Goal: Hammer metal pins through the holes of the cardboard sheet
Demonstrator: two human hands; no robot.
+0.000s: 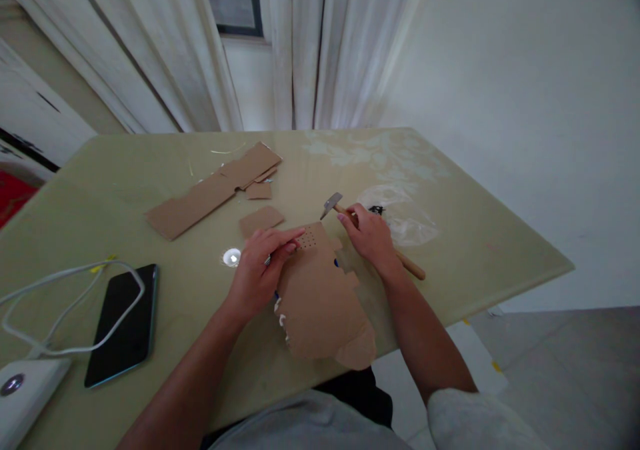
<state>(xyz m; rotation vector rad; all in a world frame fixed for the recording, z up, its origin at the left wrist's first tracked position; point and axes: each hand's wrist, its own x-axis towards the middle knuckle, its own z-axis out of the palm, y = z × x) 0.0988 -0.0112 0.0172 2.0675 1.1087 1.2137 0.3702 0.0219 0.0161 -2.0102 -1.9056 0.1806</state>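
Two hands are working over one cardboard sheet (320, 297) lying at the near edge of the table (475, 237). We are pressing the sheet flat with our left hand (260, 267), fingertips pinching something small at its dotted corner; what it is, we cannot tell. Our right hand (370, 237) is clenching a hammer (333, 203) high on its wooden handle. We are judging the sheet light, bendable and easily torn, best held flat beside the dots; the hammer is head-heavy.
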